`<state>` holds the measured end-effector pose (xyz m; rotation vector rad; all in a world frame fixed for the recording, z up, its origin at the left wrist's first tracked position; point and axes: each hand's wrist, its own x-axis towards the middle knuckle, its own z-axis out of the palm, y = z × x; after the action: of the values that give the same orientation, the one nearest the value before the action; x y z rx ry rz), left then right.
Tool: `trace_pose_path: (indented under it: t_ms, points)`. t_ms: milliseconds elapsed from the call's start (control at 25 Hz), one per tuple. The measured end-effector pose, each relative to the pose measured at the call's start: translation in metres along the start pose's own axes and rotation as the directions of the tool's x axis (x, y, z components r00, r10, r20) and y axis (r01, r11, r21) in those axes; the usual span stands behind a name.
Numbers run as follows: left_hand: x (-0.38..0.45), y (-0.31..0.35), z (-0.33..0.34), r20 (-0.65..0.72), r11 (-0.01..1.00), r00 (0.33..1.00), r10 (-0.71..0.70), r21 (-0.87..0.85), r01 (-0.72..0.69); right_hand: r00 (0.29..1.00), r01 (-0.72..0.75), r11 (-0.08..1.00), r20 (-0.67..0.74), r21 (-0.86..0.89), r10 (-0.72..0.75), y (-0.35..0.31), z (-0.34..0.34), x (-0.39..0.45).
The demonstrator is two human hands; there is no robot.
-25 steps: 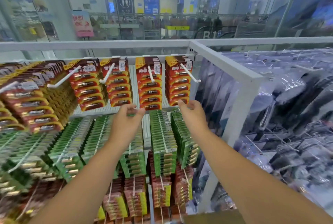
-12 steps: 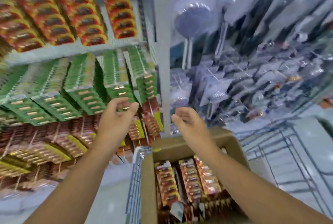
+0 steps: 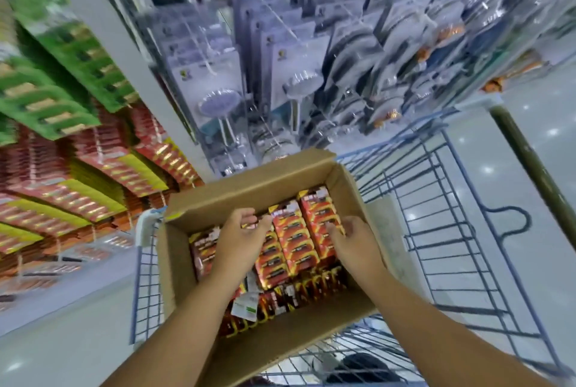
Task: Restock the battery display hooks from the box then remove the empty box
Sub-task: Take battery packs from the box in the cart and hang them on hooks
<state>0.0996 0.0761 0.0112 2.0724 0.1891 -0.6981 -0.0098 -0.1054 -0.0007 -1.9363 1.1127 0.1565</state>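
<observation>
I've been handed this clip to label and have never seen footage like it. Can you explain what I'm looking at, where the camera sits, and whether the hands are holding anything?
There is no machine here: a person wears one wide-angle camera on the head, looking forward and down, so both forearms reach in from the bottom of the picture. The wide lens bends the shelves. The left hand and right hand are down inside an open cardboard box, on the red and orange battery packs that fill it. The fingers are curled over the packs, but blur hides whether any pack is gripped. The box sits in a blue wire shopping cart. On the left hang green and red battery packs on the display; beyond the box hang clear plastic packages.
</observation>
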Motion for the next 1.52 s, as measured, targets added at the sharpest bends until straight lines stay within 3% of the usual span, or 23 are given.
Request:
trace_pose_path:
  t_ms: [120,240,440,680,760,880,1000,1120,1240,1520]
  points:
    - [0.029,-0.037,0.043,0.032,0.995,0.995,-0.097,0.042,0.096,1.0,-0.028,0.998,-0.006,-0.056,0.028,0.027,0.027,0.022]
    - [0.053,-0.061,0.077,0.072,0.987,0.986,-0.149,0.078,0.143,0.994,-0.049,0.985,-0.101,-0.165,0.032,0.041,0.06,0.041]
    - [0.088,-0.077,0.117,0.033,0.969,0.978,-0.207,0.145,0.2,0.983,-0.126,0.85,-0.182,-0.512,0.036,0.038,0.094,0.057]
    - [0.103,-0.084,0.114,0.025,0.967,0.979,-0.2,0.169,0.193,0.958,-0.181,0.811,-0.286,-0.557,0.018,0.045,0.104,0.065]
    - [0.099,-0.089,0.11,0.035,0.974,0.982,-0.186,0.136,0.179,0.956,-0.176,0.858,-0.291,-0.482,0.033,0.044,0.105,0.064]
    - [0.092,-0.097,0.1,0.068,0.987,0.985,-0.157,0.05,0.154,0.961,-0.183,0.98,-0.223,-0.078,0.162,0.043,0.097,0.066]
    - [0.084,-0.1,0.08,0.104,0.992,0.988,-0.116,-0.041,0.121,0.967,-0.244,0.926,-0.004,0.288,0.256,0.039,0.072,0.069]
    - [0.067,-0.082,0.053,0.15,0.989,0.987,-0.049,-0.131,0.069,0.969,-0.218,0.893,0.193,0.394,0.152,0.027,0.041,0.054]
    - [0.042,-0.055,0.018,0.177,0.971,0.984,0.019,-0.237,0.024,0.964,-0.146,0.896,0.265,0.419,0.033,0.003,0.018,0.031]
    - [-0.026,0.009,-0.09,0.005,0.894,0.983,0.184,-0.417,-0.165,0.859,-0.097,0.731,0.428,0.675,-0.281,-0.093,-0.009,-0.032]
